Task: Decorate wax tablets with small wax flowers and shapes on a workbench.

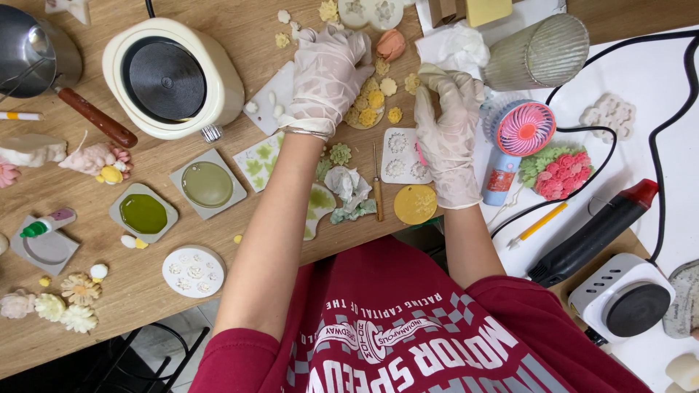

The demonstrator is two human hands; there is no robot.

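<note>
Head view, only one. Left hand [328, 76], gloved, lies palm-down with loose fingers over a small round disc [369, 109] loaded with yellow wax flowers; looks like it steadies or sorts them, nothing clamped. Right hand [448, 138], gloved, sits just right of that disc, fingers curled in at the top; whether it pinches a small piece I cannot tell. Below it lies a white square silicone mould [399, 156] with flower cavities, partly under the glove, within easy reach of both hands.

Containers:
- Cream electric hotplate [173, 78], dark top, bare.
- Metal melting pot [33, 51] with wooden handle at far left, contents hidden.
- Two grey square moulds: one [208, 185] holds pale green wax, one [143, 213] a darker olive fill.
- Round white mould [193, 271] near table edge, small flower cavities, looks unfilled.
- Ribbed glass tumbler [539, 51] lying on its side, empty.

Pink handheld fan [518, 135] lies right of the hand, facing up, next to a red flower cluster [557, 171]. Black heat gun [593, 233] and second small hotplate [625, 297] parked far right, apart from the moulds.
</note>
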